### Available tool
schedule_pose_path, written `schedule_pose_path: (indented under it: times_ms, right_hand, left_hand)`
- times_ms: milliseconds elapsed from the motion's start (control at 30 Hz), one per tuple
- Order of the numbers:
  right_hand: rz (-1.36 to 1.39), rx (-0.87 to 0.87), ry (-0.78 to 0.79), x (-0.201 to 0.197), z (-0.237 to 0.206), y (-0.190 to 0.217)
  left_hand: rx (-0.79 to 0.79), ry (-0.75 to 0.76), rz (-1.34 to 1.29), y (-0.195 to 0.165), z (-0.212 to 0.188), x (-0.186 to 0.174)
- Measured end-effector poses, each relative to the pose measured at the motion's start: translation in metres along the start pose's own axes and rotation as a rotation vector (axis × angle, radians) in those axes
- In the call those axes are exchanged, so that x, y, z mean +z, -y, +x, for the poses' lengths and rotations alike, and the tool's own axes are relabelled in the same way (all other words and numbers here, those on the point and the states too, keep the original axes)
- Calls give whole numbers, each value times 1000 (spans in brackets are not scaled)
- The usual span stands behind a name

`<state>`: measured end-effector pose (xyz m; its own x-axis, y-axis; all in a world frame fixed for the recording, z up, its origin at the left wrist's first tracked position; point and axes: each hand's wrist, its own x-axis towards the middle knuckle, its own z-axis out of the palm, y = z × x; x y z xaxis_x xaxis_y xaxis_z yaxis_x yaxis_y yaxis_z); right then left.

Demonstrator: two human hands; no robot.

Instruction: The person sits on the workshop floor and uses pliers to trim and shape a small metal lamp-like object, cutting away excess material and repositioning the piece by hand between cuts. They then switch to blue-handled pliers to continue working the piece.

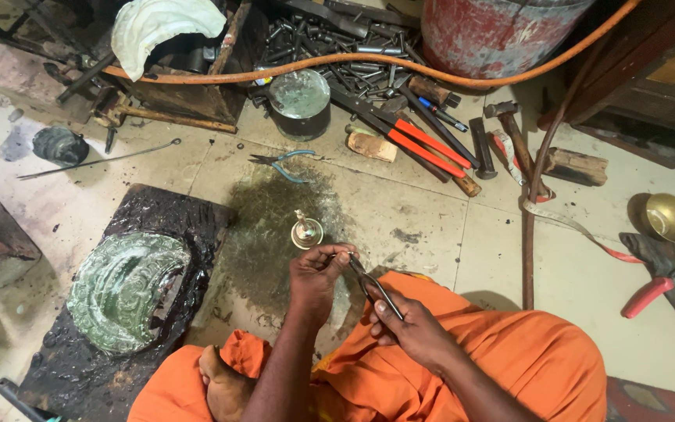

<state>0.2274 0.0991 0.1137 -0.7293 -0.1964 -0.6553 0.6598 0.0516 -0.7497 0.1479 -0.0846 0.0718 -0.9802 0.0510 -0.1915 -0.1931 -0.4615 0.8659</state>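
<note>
Seated cross-legged, orange cloth [509, 352] over the knees. Right hand [412, 332] clenched on the handles of small pliers [373, 287]; the jaws reach up-left to the left hand [318, 273]. Left grip pinched shut at the fingertips on something too small to tell, where the plier tips meet. Just beyond, a small brass stand [306, 231] sits upright on the stained floor [431, 227]. Near left: embossed metal plate [125, 287] on a black pitch block [189, 215]. Farther: blue-handled snips [283, 162], red-handled cutters [423, 147], round tin [299, 101].
</note>
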Motion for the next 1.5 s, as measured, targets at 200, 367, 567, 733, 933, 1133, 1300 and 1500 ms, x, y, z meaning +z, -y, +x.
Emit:
schedule_pose_path:
  times_ms: [200, 367, 567, 733, 933, 1133, 1300, 1500]
  right_hand:
    - [86, -26, 27, 0, -2, 0]
    - [93, -28, 22, 0, -3, 2]
    - [64, -32, 10, 0, -5, 4]
    - [61, 23, -28, 4, -5, 5]
    - [57, 95, -19, 5, -1, 0]
    - [-45, 26, -28, 0, 7, -11]
    - [0, -20, -3, -2, 7, -12]
    - [28, 17, 22, -2, 5, -7]
  left_hand:
    - [9, -7, -6, 1, 1, -1]
    - [36, -3, 0, -1, 0, -1]
    - [48, 3, 87, -6, -2, 2]
    - [147, 19, 181, -7, -4, 5]
    - [196, -44, 348, -10, -9, 9]
    - [160, -50, 287, -12, -8, 11]
    - [189, -61, 280, -11, -10, 12]
    - [130, -63, 229, -14, -9, 11]
